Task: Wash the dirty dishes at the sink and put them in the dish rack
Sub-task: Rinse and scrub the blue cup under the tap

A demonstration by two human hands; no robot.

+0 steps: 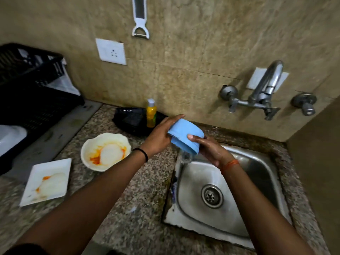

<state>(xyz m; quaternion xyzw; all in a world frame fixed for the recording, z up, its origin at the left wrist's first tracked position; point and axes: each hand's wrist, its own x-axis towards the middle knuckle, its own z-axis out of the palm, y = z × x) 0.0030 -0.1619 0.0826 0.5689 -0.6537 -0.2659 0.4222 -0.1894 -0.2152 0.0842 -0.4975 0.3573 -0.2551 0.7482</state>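
From the head view you stand at a speckled granite counter (143, 181) with beige stone tiles on the wall behind it. The steel sink (230, 196) is set into the counter, and the other places are given from it. The tap (265, 89) is on the wall above the sink's far side. To the left of the sink, on the counter, lie a white bowl (105, 151) and a square white plate (47, 181), both with orange stains. Farther left stands the black dish rack (31, 89). Behind the sink's left corner a yellow bottle (151, 113) stands by the wall.

You hold the blue bowl (184, 135) above the sink's far left corner, tipped on its side. Its rim points down and to the right, its base up and to the left. Your left hand (161, 133) lies with straight fingers against the base. Your right hand (207, 148) grips the rim, thumb on the outer wall. Water runs from the rim into the sink
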